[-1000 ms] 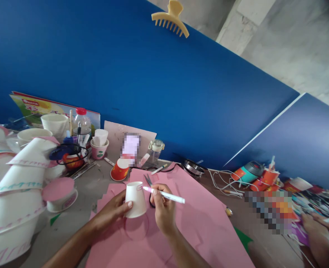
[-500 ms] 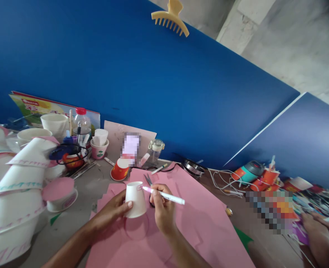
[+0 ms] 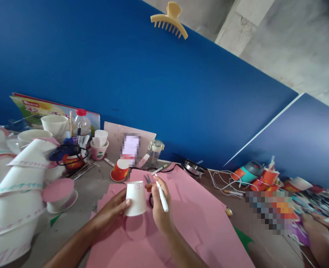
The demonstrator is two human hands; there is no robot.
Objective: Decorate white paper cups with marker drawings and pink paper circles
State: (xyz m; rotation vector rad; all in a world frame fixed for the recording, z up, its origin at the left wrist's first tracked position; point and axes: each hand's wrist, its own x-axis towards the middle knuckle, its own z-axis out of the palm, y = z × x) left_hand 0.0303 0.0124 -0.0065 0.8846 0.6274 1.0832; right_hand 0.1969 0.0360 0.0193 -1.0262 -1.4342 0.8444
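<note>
My left hand point(image 3: 119, 204) grips a white paper cup point(image 3: 135, 201), turned upside down, by its left side. A small pink drawn mark shows near the cup's upper right. In my right hand point(image 3: 161, 208) a white marker pen point(image 3: 162, 197) is held, slanting with one end up; its tip is hidden by my fingers. The fingers of this hand are close to the cup's right side. Under both hands lie sheets of pink paper point(image 3: 192, 227). Partly covered by my right hand, scissors point(image 3: 147, 179) rest on the paper.
A red paper cup point(image 3: 120, 170) and a phone point(image 3: 130, 146) stand behind the pink paper. Joined white cups point(image 3: 19, 208) fill the left side. A roll of tape point(image 3: 193, 167) lies at the back. Another person's hand point(image 3: 315, 230) is at far right.
My right hand has turned the marker pen from lying sideways against the cup to slanting upright, away from the cup. The pink mark on the cup shows more fully. My left hand keeps its grip.
</note>
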